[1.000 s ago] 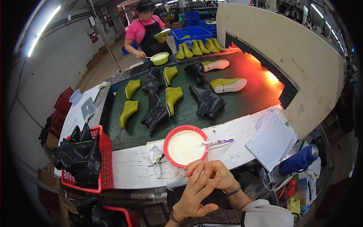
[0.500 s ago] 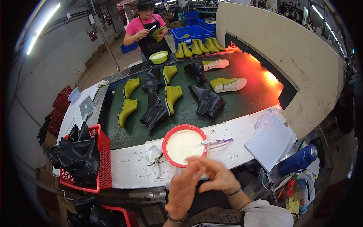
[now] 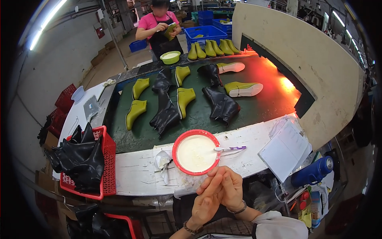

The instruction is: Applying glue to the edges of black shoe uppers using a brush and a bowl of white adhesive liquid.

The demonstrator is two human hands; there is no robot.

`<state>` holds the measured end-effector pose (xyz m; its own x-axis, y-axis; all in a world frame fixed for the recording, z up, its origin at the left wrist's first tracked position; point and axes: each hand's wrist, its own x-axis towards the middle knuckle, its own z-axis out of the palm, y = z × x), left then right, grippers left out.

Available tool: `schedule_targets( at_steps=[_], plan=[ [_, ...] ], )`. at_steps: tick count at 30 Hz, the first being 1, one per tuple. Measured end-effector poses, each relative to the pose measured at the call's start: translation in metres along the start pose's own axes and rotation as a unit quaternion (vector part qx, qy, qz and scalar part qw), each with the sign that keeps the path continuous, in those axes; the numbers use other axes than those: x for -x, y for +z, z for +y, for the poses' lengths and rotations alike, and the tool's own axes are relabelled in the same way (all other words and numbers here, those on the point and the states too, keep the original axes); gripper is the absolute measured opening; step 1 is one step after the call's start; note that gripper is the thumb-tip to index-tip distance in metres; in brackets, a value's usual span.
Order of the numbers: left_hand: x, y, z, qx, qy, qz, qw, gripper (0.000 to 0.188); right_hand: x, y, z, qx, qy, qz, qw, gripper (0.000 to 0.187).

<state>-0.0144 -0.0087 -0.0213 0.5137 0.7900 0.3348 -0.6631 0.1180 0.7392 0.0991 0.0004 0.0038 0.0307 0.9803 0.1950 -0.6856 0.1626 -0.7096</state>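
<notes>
Just in front of the table edge, my left hand [image 3: 206, 203] and my right hand [image 3: 231, 187] press against each other, fingers stretched out and overlapping. Neither shows anything held; the surfaces between the palms are hidden. Right beyond them stands a red-rimmed bowl [image 3: 175, 153] of creamy white liquid [image 3: 195, 153]. A white and purple toothbrush [image 3: 232, 148] lies across its right rim. To the bowl's left is a crumpled white cloth [image 3: 163, 161]. Farther off, olive-green shoe forms [image 3: 186, 99] and black boot uppers [image 3: 166, 115] lie on a dark green belt [image 3: 137, 141].
A red basket [image 3: 109, 167] heaped with black uppers [image 3: 81, 163] stands at left. At right are an open notebook [image 3: 284, 149] and a blue flask [image 3: 314, 171]. Red light glows under a beige housing [image 3: 302, 51]. Across the belt a person [image 3: 163, 32] handles a green piece beside a green bowl [image 3: 170, 59].
My hands, apart and blurred before, now meet palm to palm, a little farther right. The person across has lowered the brush-like tool onto the green piece. The view has shifted slightly.
</notes>
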Motion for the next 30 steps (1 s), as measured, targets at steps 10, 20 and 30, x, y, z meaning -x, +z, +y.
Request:
schedule_targets(
  at_steps=[10, 20, 30],
  plan=[
    [-0.036, 0.003, 0.047, 0.14, 0.162, -0.153, 0.965, 0.079, 0.009, 0.008, 0.043, -0.089, 0.084, -0.229, 0.966, 0.061],
    [-0.055, 0.028, 0.031, -0.241, 0.281, 0.072, 0.926, 0.093, 0.021, -0.002, 0.051, 0.042, 0.081, -0.104, 0.99, 0.08],
    [-0.044, 0.008, 0.02, -0.463, 0.304, 0.019, 0.832, 0.103, 0.017, -0.017, 0.063, -0.108, 0.115, -0.147, 0.976, 0.067]
  ],
)
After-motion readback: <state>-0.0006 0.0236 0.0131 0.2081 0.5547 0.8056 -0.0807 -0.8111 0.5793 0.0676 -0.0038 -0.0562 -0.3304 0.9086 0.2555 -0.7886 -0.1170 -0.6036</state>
